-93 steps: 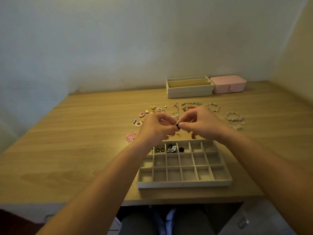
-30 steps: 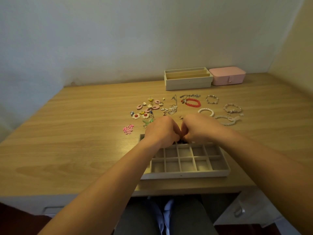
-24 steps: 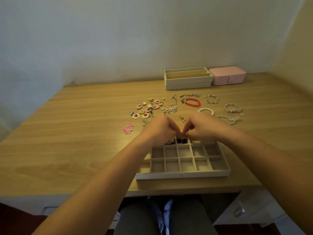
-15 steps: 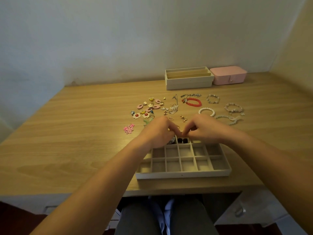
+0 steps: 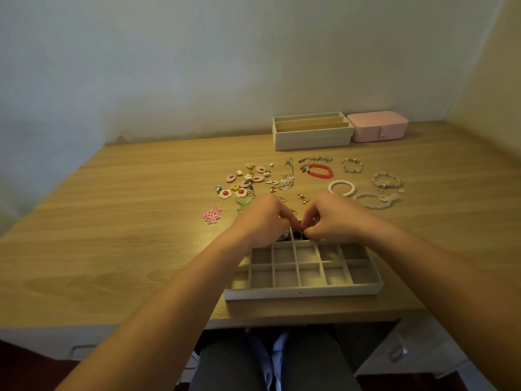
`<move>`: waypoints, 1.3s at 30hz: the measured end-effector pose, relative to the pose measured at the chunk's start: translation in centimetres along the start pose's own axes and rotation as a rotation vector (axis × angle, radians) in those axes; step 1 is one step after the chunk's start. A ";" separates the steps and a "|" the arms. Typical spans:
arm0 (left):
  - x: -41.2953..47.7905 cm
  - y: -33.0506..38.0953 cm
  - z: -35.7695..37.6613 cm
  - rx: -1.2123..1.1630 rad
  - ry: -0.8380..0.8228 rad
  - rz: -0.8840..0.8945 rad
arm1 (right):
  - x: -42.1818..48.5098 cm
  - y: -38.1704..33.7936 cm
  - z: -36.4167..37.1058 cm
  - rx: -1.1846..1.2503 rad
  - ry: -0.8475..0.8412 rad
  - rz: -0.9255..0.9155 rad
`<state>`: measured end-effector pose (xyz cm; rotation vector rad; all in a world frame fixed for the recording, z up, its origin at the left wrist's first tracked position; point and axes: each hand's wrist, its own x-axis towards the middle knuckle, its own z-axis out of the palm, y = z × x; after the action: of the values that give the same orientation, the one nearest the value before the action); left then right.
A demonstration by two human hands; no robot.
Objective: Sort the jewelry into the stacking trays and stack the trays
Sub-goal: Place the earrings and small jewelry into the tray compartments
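A beige grid tray [image 5: 303,292] lies near the desk's front edge. My left hand [image 5: 260,221] and my right hand [image 5: 335,218] hover over its far row with their fingertips pinched together. Right below the fingertips, small dark earrings [image 5: 296,235] lie in a far compartment. Whether the fingers grip anything is hidden. The near compartments look empty. Loose jewelry is spread behind the tray: flower earrings [image 5: 225,193], a pink ornament [image 5: 212,215], a red bead bracelet [image 5: 321,170], a pearl bracelet [image 5: 341,188] and a clear bead bracelet [image 5: 373,200].
Two stacked beige trays [image 5: 313,136] stand at the back by the wall, with a pink jewelry box [image 5: 377,129] to their right. Walls close off the desk at the back and right. Bare wood stretches to the left of the jewelry.
My hands came down from above the table to the tray's far row, still pinched together. In the last half second they barely moved.
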<state>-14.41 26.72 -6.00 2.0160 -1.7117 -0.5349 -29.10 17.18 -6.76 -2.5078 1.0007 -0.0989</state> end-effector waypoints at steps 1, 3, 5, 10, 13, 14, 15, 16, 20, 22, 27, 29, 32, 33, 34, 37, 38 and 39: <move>0.1 0.0 0.1 0.008 0.002 0.005 | 0.1 0.0 0.1 -0.019 0.003 0.002; 0.3 -0.1 0.1 0.012 0.002 -0.001 | 0.2 -0.1 0.1 -0.036 0.013 0.002; 0.4 -0.2 0.1 0.004 0.000 -0.009 | 0.2 -0.1 0.2 -0.040 0.025 0.008; 0.2 -0.3 0.1 -0.045 0.020 0.002 | 0.1 -0.1 0.2 -0.025 0.067 -0.002; 0.3 -0.5 0.1 -0.029 0.030 0.007 | -0.2 0.0 -0.3 0.007 0.055 -0.010; 0.3 -0.5 0.2 0.000 0.020 0.012 | -0.3 -0.1 -0.3 0.007 0.038 -0.018; 0.3 -0.5 0.2 0.018 0.009 0.014 | -0.4 -0.1 -0.3 0.009 0.024 -0.021; 0.3 -0.5 0.2 0.013 0.004 0.014 | -0.4 -0.1 -0.4 0.014 0.020 -0.024; 0.2 -1.3 -0.7 -0.192 0.197 -0.026 | 0.0 -0.4 -1.1 0.110 0.096 -0.045; 0.4 -2.5 -1.7 -0.223 0.330 -0.074 | 0.7 -0.5 -1.4 0.197 0.165 -0.051; 1.4 -6.1 -3.2 -0.171 0.469 -0.227 | 3.5 -1.7 -0.8 0.397 0.221 -0.062; 2.3 -7.2 -3.3 -0.125 0.490 -0.264 | 4.9 -1.9 -0.3 0.444 0.225 -0.046; 4.0 -8.5 -3.0 -0.028 0.473 -0.274 | 6.6 -2.2 -0.1 0.487 0.229 -0.031; 4.5 -8.8 -2.8 0.011 0.454 -0.274 | 7.2 -2.2 -0.1 0.499 0.232 -0.028; 5.2 -9.2 -2.8 0.047 0.432 -0.276 | 7.8 -2.2 -0.1 0.512 0.237 -0.026; 6.5 -9.6 -2.6 0.127 0.380 -0.287 | 9.3 -2.1 -0.2 0.526 0.244 -0.011; 6.9 -9.6 -2.6 0.150 0.366 -0.288 | 9.6 -2.1 -0.1 0.524 0.246 -0.006; 7.1 -9.5 -2.5 0.171 0.352 -0.287 | 9.9 -2.0 -0.1 0.521 0.246 -0.005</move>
<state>-4.13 21.20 -9.36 2.3299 -1.3056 -0.1091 -20.57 11.84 -6.75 -2.0490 0.9157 -0.6020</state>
